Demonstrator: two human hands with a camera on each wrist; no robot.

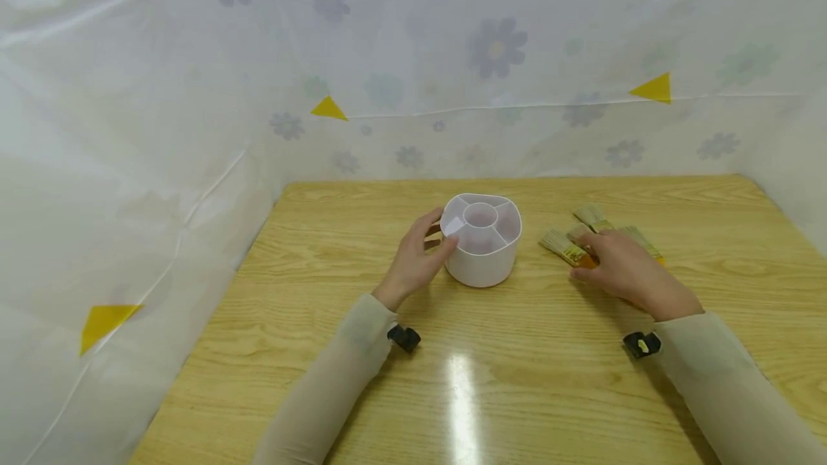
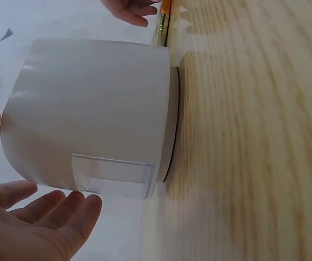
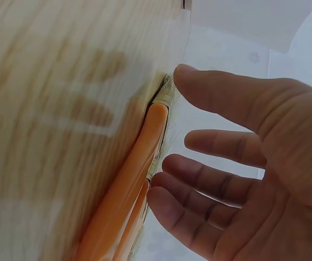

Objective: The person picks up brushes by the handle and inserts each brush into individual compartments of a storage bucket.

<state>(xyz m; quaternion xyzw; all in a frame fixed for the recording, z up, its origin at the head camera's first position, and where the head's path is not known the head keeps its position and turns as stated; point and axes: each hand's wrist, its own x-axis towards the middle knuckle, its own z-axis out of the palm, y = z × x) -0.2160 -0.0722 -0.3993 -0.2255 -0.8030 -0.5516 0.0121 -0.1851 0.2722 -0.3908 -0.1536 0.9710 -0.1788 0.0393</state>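
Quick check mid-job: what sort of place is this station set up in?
Probably a makeshift recording booth, though its purpose is a guess: white sheeting with faded flower prints hangs round a yellow-brown wood-grain table, and angular bright-yellow patches mark the sheeting.

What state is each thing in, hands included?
White organizer: upright, open-topped, standing on the table.
Clear pocket: fixed to the organizer's side, looks empty.
Brushes: lying down, bunched together.
Left hand: fingers loosely spread at the organizer.
Right hand: thumb and fingers apart, at the brushes.
Flowered sheet: hanging, creased.
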